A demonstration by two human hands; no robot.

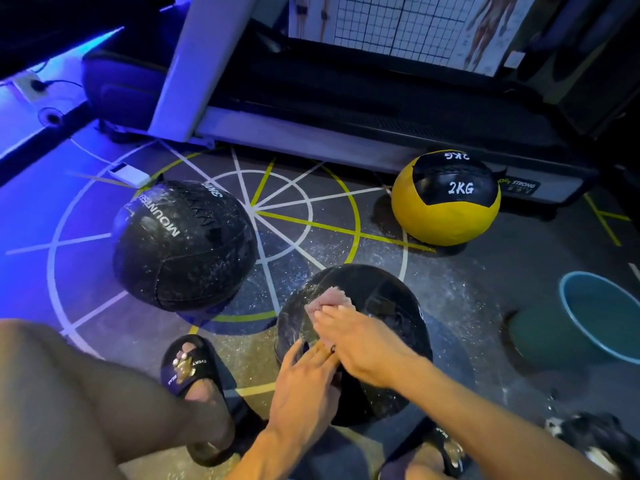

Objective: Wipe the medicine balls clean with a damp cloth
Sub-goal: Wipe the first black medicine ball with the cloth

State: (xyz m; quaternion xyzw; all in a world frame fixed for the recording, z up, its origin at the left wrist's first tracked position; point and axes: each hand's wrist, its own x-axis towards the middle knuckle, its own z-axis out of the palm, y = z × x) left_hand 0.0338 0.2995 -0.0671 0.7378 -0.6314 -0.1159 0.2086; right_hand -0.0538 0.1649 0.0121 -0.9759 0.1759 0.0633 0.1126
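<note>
Cloth [330,301], pink and bunched, sits under my right hand [360,344], whose fingers lie nearly flat and press it onto the top of the nearest black medicine ball [384,299] on the floor [467,306] between my feet. My left hand [304,379] is spread open on the ball's near left side, holding nothing, just bracing it. To do this well I judge I should keep that brace firm so the ball cannot roll, work the cloth in overlapping strokes from the top down, then turn the ball to reach the underside. A bigger black ball [183,244] marked with white speckles waits to the left, the yellow 2KG ball [446,199] stands well apart by the treadmill [346,133], and the teal basin [595,313] is near on my right for rinsing.
</note>
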